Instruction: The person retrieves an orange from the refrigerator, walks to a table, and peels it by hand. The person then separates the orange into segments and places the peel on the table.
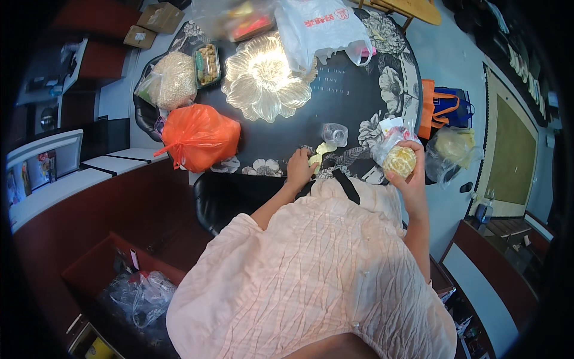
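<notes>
In my right hand (410,175) is a peeled citrus fruit (400,162), pale with white pith, held up at the table's near right edge. Directly behind it lies a crumpled clear plastic bag (381,146) with red print. At the near edge of the table, my left hand (299,169) has its thumb and fingers on the lower end of a strip of pale yellow citrus peel (319,155). A clear plastic cup (335,134) lies on its side, touching the peel's far end.
A glass flower-shaped plate (269,96) stands mid-table on the dark floral tablecloth (278,139). To its left are an orange plastic bag (202,137), a bag of pale grains (174,80) and a clear snack box (207,65). A white plastic bag (320,33) overlaps the plate's far side.
</notes>
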